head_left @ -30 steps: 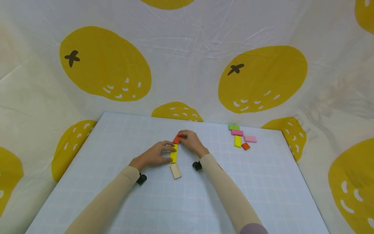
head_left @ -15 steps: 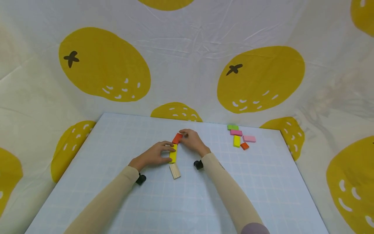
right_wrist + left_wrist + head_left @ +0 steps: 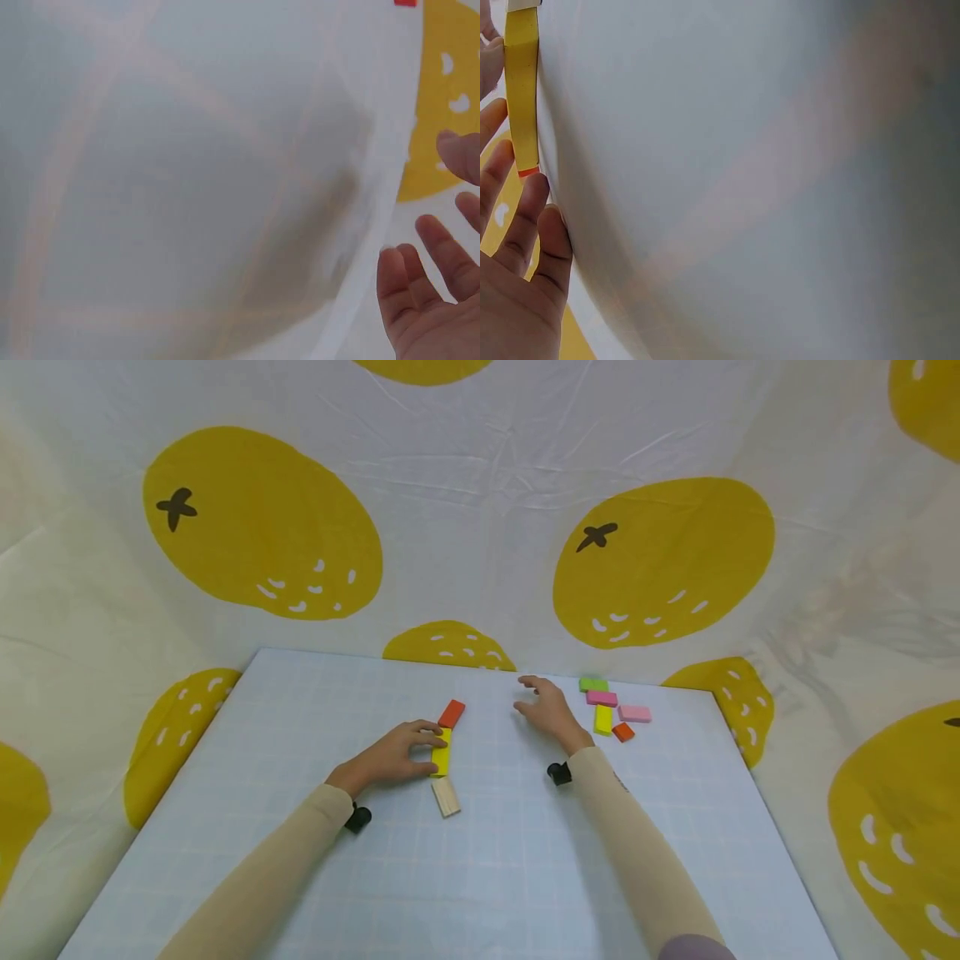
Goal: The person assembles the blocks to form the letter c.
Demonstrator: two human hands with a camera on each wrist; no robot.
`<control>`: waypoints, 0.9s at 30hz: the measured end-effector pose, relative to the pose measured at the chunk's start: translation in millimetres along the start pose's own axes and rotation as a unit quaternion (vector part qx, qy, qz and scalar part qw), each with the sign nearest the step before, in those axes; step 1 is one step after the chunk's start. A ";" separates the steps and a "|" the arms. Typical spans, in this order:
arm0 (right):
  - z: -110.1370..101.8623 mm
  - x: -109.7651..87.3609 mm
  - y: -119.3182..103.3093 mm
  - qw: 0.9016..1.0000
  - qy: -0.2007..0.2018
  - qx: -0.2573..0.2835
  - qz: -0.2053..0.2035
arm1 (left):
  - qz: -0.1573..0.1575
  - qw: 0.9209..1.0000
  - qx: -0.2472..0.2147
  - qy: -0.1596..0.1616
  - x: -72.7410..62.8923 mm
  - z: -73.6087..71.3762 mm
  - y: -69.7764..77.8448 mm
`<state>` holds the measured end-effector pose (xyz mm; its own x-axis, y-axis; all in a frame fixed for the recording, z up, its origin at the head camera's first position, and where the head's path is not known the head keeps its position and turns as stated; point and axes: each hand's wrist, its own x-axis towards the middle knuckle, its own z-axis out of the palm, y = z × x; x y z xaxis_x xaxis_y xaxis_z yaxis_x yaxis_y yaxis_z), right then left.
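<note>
Red block (image 3: pixel 452 713) — clear head view (wrists: slivers, apparently)

Beige sleeves (image 3: pixel 255 877), a dark marking (image 3: pixel 621 782) and purple patch (image 3: pixel 696 948) on the right one, black wrist devices (image 3: pixel 559 773)

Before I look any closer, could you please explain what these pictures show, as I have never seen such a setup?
There is no machine here, just a person's bare left hand and right hand, with a small black camera at each wrist. The wide picture looks down from the head; the two close ones come from the wrists. On the pale table, a red block, a yellow block and a wooden block form a crooked line. Farther right lie more blocks: green, pink, yellow and orange. The left hand's fingertips touch the line's yellow block; the right hand holds nothing, its fingers apart.
</note>
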<state>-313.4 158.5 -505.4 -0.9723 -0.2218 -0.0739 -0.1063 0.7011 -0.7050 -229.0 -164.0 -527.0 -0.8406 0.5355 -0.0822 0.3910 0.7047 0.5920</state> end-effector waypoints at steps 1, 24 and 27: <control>-5.6 -1.7 6.5 1.000 0.003 -0.002 0.007 | 0.000 1.000 0.001 0.000 0.0 0.1 -0.3; -82.5 -21.4 94.7 0.992 0.110 -0.062 0.018 | 0.027 1.000 -0.004 0.008 -0.6 0.0 -4.4; -84.0 -20.7 98.4 0.992 0.110 -0.046 0.036 | 0.027 1.000 -0.011 0.009 0.3 -0.4 -4.8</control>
<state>-321.2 289.0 -514.0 -0.9988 -0.0228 0.0425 -0.0446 0.7713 -0.6349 -231.2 -167.5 -529.5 -0.8249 0.5641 -0.0360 0.4277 0.6645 0.6128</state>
